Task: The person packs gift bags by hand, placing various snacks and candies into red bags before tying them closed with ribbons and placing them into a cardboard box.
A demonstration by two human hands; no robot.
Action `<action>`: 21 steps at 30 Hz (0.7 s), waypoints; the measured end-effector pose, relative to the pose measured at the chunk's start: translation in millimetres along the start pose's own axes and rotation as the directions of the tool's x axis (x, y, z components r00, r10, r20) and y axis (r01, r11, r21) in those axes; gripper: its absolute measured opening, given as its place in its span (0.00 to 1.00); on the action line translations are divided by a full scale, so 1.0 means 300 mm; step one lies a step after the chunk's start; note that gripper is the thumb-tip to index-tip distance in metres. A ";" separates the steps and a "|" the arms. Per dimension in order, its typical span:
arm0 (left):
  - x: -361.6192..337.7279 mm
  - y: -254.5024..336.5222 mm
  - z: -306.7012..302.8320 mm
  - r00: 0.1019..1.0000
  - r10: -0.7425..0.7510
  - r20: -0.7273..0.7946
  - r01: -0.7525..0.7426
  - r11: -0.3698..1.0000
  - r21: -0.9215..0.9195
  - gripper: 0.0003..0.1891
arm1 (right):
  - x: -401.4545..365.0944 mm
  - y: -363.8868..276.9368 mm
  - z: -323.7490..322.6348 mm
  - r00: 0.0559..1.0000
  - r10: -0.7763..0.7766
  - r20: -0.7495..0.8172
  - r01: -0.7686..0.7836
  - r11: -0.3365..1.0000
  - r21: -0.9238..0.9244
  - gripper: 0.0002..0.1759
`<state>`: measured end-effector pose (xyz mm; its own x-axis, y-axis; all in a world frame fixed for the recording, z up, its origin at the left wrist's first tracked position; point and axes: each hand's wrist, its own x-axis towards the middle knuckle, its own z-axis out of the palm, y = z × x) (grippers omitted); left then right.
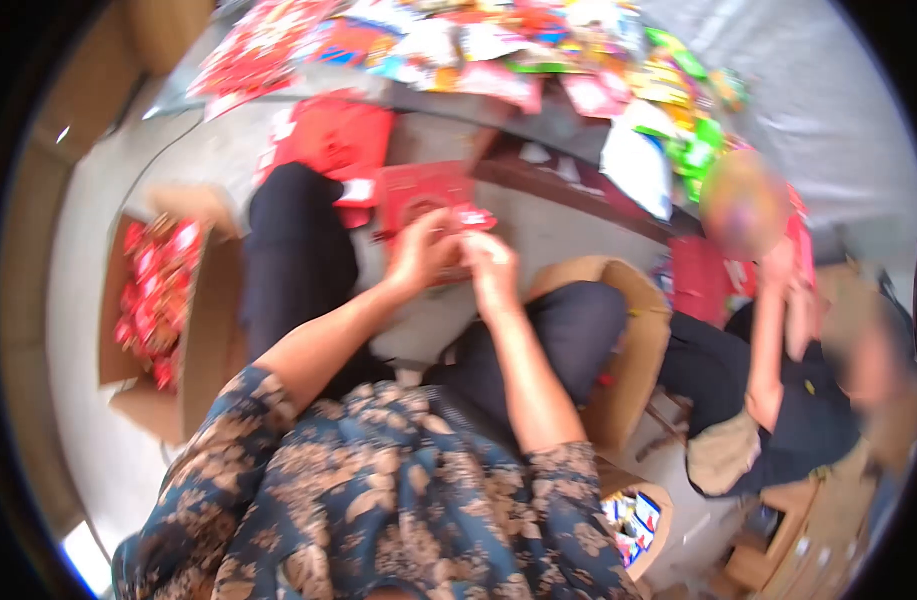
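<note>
My left hand (426, 250) and my right hand (491, 268) meet between my knees, fingers curled in. Behind them is a red printed bag (427, 182) with a darker round design; my left hand closes at its front edge. A small shiny red packet (475, 217) shows at my right fingertips, pinched there. Blur hides the finer detail of both grips. Just beyond my left knee lies a stack of red bags (339, 135) with a white label.
At my left stands an open carton (207, 340) holding red wrapped packets (161, 300). Another carton (634, 375) is by my right knee. Colourful snack packets (499, 40) cover the surface ahead. To the right sits another person (779, 400), hands near a red bag.
</note>
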<state>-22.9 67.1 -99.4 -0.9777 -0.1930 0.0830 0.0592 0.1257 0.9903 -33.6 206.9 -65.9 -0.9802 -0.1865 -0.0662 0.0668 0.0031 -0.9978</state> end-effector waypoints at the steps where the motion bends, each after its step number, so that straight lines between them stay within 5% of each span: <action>1: 0.008 -0.023 0.011 0.996 0.074 -0.041 -0.073 0.997 0.035 0.08 | 0.002 -0.006 -0.010 0.999 -0.025 0.031 0.028 0.995 -0.101 0.16; 3: 0.006 0.056 0.008 0.971 0.231 -0.068 -0.221 0.968 0.122 0.07 | 0.025 0.064 -0.026 0.996 -0.070 0.048 0.073 0.995 -0.063 0.10; 4: 0.009 0.037 0.008 0.995 0.097 -0.024 -0.098 0.995 -0.017 0.06 | 0.028 0.062 -0.017 0.999 -0.024 0.024 0.025 0.998 -0.053 0.09; 12: 0.010 0.123 0.003 0.994 0.078 0.079 -0.083 0.995 0.053 0.03 | 0.032 -0.038 -0.058 0.987 0.132 0.096 -0.127 0.990 -0.054 0.11; 21: 0.008 0.195 -0.010 0.942 0.283 0.179 -0.304 0.946 0.107 0.04 | 0.049 -0.019 -0.128 0.861 0.396 0.319 -0.503 0.760 0.413 0.08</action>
<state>-21.2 70.9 -40.9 -0.9406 0.0277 0.3384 0.3322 0.2819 0.9001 -55.6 241.8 -61.5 -0.7579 -0.4727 -0.4495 0.6204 -0.3094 -0.7206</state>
